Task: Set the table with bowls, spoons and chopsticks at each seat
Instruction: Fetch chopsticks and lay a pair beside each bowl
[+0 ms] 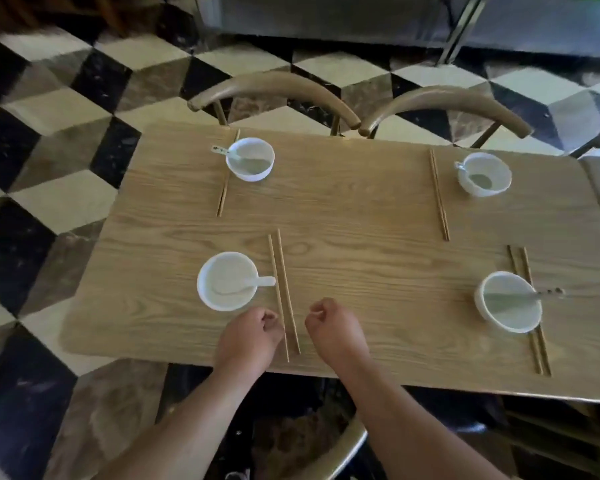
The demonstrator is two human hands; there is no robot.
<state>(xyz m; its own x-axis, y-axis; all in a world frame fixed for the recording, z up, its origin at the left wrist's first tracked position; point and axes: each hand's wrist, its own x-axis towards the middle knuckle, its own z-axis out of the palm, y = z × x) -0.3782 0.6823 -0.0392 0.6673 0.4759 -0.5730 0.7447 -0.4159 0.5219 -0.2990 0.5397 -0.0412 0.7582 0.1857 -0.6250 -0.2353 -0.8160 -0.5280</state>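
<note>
Both hands are loosely curled with nothing in them. The left hand rests at the near table edge, its knuckles touching or just beside the near-left chopsticks. The right hand sits just right of that pair, apart from it.

The pair lies a little splayed, near ends close to the table edge, beside the near-left bowl. That bowl's spoon handle pokes over the rim almost to the sticks.

The other three seats each show a bowl, spoon and chopsticks. The near-right bowl sits on top of its chopsticks.

Risks, as I judge them:
- A left-knuckle nudge rolls the sticks off the near edge.
- A brush against the spoon handle tips the spoon out.
- The near-right bowl rocks on its sticks if bumped.
</note>
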